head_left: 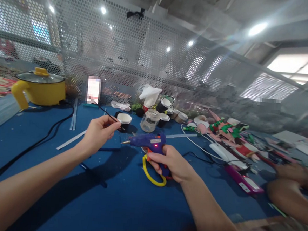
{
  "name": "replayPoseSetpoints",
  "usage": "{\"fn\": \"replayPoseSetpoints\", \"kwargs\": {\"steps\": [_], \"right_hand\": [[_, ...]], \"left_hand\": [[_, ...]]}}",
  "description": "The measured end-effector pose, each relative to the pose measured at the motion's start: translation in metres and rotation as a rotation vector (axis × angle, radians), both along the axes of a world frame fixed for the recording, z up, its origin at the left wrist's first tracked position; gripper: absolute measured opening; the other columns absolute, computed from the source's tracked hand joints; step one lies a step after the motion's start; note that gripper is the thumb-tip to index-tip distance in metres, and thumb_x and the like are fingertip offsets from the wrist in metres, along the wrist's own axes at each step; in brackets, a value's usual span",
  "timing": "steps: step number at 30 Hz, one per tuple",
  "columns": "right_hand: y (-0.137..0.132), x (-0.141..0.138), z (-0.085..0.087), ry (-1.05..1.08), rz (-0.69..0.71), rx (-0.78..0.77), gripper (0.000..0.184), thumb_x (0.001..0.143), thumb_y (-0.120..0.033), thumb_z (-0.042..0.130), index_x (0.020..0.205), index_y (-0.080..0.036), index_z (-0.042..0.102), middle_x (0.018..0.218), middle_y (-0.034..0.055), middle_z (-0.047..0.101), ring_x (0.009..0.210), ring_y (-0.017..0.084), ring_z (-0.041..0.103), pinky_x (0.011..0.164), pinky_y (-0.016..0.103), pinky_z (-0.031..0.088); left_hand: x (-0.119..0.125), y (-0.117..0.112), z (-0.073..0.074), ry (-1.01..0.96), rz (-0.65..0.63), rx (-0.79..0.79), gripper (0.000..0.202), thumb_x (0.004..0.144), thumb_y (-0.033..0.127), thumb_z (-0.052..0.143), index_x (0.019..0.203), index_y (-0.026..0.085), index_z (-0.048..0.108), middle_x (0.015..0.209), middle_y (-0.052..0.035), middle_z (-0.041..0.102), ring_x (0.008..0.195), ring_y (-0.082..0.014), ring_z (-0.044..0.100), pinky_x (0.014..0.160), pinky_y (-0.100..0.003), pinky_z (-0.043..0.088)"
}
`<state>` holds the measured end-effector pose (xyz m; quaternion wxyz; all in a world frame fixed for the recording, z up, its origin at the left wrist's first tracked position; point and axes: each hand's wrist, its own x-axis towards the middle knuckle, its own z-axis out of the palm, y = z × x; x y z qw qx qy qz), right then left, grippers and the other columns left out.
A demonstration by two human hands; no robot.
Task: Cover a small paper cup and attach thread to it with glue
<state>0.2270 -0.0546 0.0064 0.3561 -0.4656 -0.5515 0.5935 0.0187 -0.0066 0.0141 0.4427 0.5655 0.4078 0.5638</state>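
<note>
My left hand [101, 133] is closed in a pinch on a thin black rod [105, 111], which slants up and to the left. Fingers of my right hand [175, 164] wrap the handle of a blue hot glue gun [147, 140]; its red light is lit and its metal nozzle points left, beneath my left fingertips but apart from them. A clear glue stick [181, 135] extends from the gun's back. Below it lies a yellow-handled pair of scissors [149, 176], partly hidden by my right hand. Behind my hands stand a clear jar [150, 121] and a black cup with white inside [124, 119].
A yellow electric pot [42, 90] and its black cord [47, 134] occupy the left. A lit phone [93, 90] stands at the back. A purple power strip [244, 180], pink and green craft pieces [221, 129] and another person's arms [291, 192] are at the right.
</note>
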Motion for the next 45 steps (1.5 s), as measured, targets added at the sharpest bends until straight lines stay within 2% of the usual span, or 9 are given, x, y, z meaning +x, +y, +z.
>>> {"fn": "replayPoseSetpoints", "kwargs": {"steps": [4, 9, 19, 26, 32, 34, 37, 40, 45], "right_hand": [[0.009, 0.007, 0.008, 0.112, -0.176, 0.115, 0.022, 0.065, -0.033, 0.065, 0.066, -0.013, 0.056, 0.054, -0.0019, 0.054, 0.047, 0.006, 0.049, 0.046, 0.018, 0.039], [0.055, 0.017, 0.024, 0.063, -0.395, 0.226, 0.025, 0.07, -0.036, 0.062, 0.063, -0.013, 0.054, 0.055, -0.0016, 0.054, 0.044, 0.004, 0.048, 0.043, 0.016, 0.04], [0.148, 0.026, 0.033, -0.269, -0.454, 0.001, 0.026, 0.08, -0.034, 0.05, 0.062, -0.014, 0.049, 0.041, 0.002, 0.054, 0.033, 0.01, 0.046, 0.033, 0.02, 0.036], [0.148, 0.028, 0.033, -0.496, -0.48, -0.006, 0.038, 0.078, -0.045, 0.047, 0.057, -0.014, 0.052, 0.047, 0.0097, 0.058, 0.041, 0.015, 0.053, 0.044, 0.028, 0.042], [0.121, 0.023, 0.05, -0.74, -0.632, 0.259, 0.031, 0.07, -0.041, 0.058, 0.063, -0.011, 0.06, 0.074, 0.0172, 0.062, 0.088, 0.029, 0.056, 0.07, 0.033, 0.039], [0.099, 0.01, 0.054, -0.896, -0.539, 0.598, 0.031, 0.072, -0.042, 0.055, 0.065, -0.012, 0.063, 0.076, 0.0146, 0.062, 0.085, 0.028, 0.056, 0.07, 0.033, 0.038], [0.063, -0.018, 0.052, -0.676, -0.135, 0.783, 0.025, 0.075, -0.036, 0.052, 0.076, -0.015, 0.064, 0.078, 0.0065, 0.063, 0.072, 0.017, 0.056, 0.066, 0.028, 0.039], [0.041, -0.042, 0.044, -0.436, 0.154, 0.696, 0.022, 0.075, -0.03, 0.053, 0.09, -0.015, 0.062, 0.077, 0.0025, 0.06, 0.069, 0.012, 0.053, 0.064, 0.025, 0.04], [0.041, -0.05, 0.025, -0.076, 0.304, 0.47, 0.03, 0.074, -0.028, 0.056, 0.102, -0.017, 0.056, 0.077, 0.0007, 0.054, 0.059, 0.007, 0.048, 0.049, 0.018, 0.038]], "left_hand": [[0.001, -0.002, 0.001, 0.016, -0.013, -0.045, 0.014, 0.062, 0.024, 0.064, 0.063, 0.013, 0.056, 0.044, 0.0059, 0.044, 0.036, -0.003, 0.033, 0.034, -0.017, 0.024], [0.002, -0.004, 0.001, 0.011, -0.042, -0.015, 0.015, 0.062, 0.025, 0.064, 0.065, 0.013, 0.056, 0.046, 0.0053, 0.047, 0.037, -0.0031, 0.034, 0.036, -0.017, 0.025], [-0.002, 0.001, -0.002, 0.01, -0.046, 0.011, 0.017, 0.062, 0.028, 0.065, 0.066, 0.014, 0.056, 0.046, 0.0057, 0.046, 0.038, -0.0042, 0.035, 0.037, -0.018, 0.026], [-0.002, 0.0, 0.001, -0.012, -0.045, 0.0, 0.016, 0.062, 0.027, 0.065, 0.065, 0.014, 0.056, 0.049, 0.0048, 0.048, 0.038, -0.0038, 0.035, 0.036, -0.018, 0.025], [-0.002, -0.001, 0.002, 0.006, -0.061, -0.001, 0.015, 0.063, 0.026, 0.064, 0.065, 0.013, 0.056, 0.049, 0.0044, 0.049, 0.038, -0.0033, 0.035, 0.036, -0.017, 0.026], [-0.001, -0.002, 0.003, 0.027, -0.079, -0.012, 0.014, 0.063, 0.025, 0.063, 0.063, 0.014, 0.056, 0.047, 0.0046, 0.048, 0.037, -0.0034, 0.035, 0.036, -0.017, 0.026], [0.001, -0.005, 0.003, 0.087, -0.155, -0.047, 0.013, 0.062, 0.025, 0.063, 0.061, 0.014, 0.055, 0.045, 0.0053, 0.046, 0.036, -0.0035, 0.034, 0.035, -0.017, 0.024], [0.004, -0.01, 0.004, 0.176, -0.272, -0.085, 0.015, 0.061, 0.025, 0.063, 0.057, 0.014, 0.054, 0.041, 0.0068, 0.042, 0.036, -0.0035, 0.032, 0.035, -0.016, 0.023], [0.003, -0.016, 0.011, 0.314, -0.467, -0.145, 0.013, 0.065, 0.024, 0.061, 0.065, 0.012, 0.056, 0.05, 0.0059, 0.046, 0.04, -0.0026, 0.032, 0.037, -0.016, 0.024]]}}
